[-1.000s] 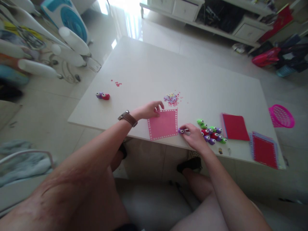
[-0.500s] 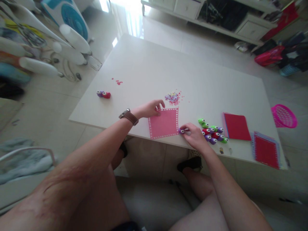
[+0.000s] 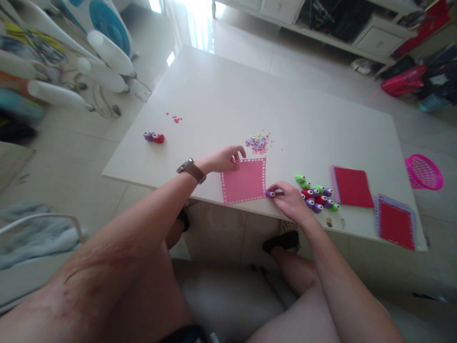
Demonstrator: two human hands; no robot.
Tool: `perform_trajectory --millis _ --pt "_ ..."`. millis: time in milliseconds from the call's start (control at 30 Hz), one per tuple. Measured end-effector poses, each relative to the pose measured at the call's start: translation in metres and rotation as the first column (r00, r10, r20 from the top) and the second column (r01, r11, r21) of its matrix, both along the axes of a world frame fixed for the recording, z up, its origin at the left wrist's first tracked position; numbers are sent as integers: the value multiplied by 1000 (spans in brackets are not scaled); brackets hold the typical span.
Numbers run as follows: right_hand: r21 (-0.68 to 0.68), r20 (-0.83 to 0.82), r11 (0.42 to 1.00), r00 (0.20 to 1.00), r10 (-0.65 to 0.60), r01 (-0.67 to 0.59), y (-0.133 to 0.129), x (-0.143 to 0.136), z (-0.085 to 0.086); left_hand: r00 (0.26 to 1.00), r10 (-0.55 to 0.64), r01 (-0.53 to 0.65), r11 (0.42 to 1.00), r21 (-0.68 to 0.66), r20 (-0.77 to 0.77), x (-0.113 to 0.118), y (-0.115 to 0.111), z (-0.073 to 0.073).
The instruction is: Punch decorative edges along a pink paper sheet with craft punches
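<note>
A pink sheet of paper (image 3: 244,183) lies near the table's front edge, with small heart-shaped holes along its borders. My left hand (image 3: 228,158) rests over its upper left corner, fingers curved and apart, the thumb touching the paper. At the lower right corner of the sheet, my right hand (image 3: 285,197) pinches a small purple craft punch (image 3: 271,194) with an eye on it. Whether the paper's edge is inside the punch, I cannot tell. Several green, red and purple punches (image 3: 316,194) are grouped just right of that hand.
A pile of paper bits (image 3: 257,143) lies behind the sheet. Two punches (image 3: 154,137) and some red bits (image 3: 176,119) are at left. Red paper stacks (image 3: 353,186) lie at right, one with punched borders (image 3: 396,221). A pink basket (image 3: 423,171) stands beyond the table's right edge.
The view has shifted very slightly. Both hands, the sheet and the purple punch keep practically the same places.
</note>
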State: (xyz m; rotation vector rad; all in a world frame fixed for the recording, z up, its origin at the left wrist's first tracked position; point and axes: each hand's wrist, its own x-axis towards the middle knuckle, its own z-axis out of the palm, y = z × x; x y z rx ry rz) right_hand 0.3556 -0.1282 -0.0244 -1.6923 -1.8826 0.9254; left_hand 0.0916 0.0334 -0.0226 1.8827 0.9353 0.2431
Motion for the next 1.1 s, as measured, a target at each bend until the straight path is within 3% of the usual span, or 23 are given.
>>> perform_trajectory --millis 767,900,967,1100 --pt "-43 45 998 998 53 -51 -1 -5 3 996 7 -1 998 65 -90 2 -1 -3" --pt "-37 62 998 996 60 -58 -2 -5 2 992 63 -31 960 278 -109 7 -10 -3" --pt "-37 69 998 996 62 -60 -1 -5 2 989 44 9 934 356 -143 13 -20 -4" --pt "-45 76 997 995 68 -65 -1 -4 3 965 -132 199 932 302 -228 30 -45 -7"
